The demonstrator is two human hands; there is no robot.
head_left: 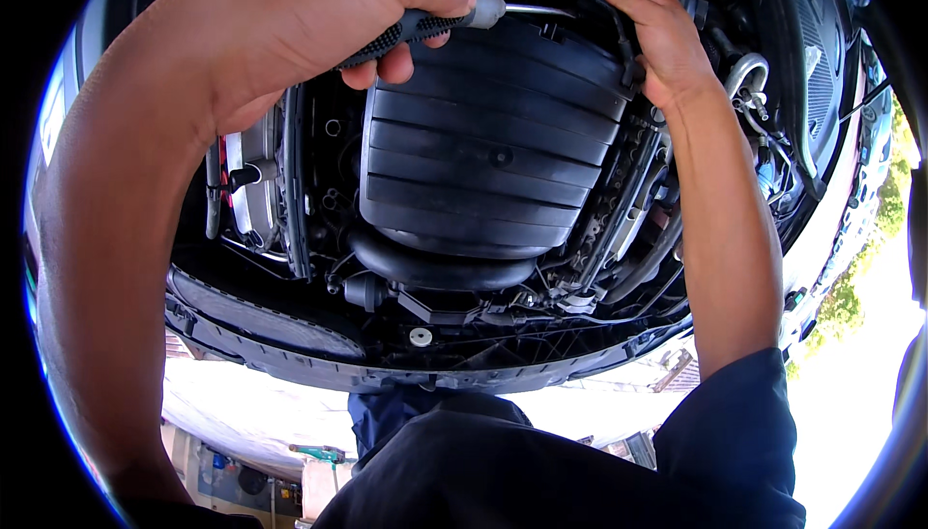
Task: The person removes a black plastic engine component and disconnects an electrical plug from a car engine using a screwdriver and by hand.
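My left hand (329,21) is closed around the black and grey grip of a screwdriver (481,9), which lies almost level over the far side of the engine bay. The metal shaft points right, and its tip ends beside a dark part close to my right hand (667,41). That hand has its fingers curled round a thin black hose or cable (623,36) at the far right corner of a ribbed black plastic engine cover (493,142). Some of its fingertips are hidden among dark parts, so the exact hold is hard to see.
A curved black duct (440,263) runs along the cover's near edge. Hoses and a metal pipe (749,74) crowd the right side. The car's front edge (435,374) crosses in front of my body. Below it, a green-handled tool (319,454) lies at lower left.
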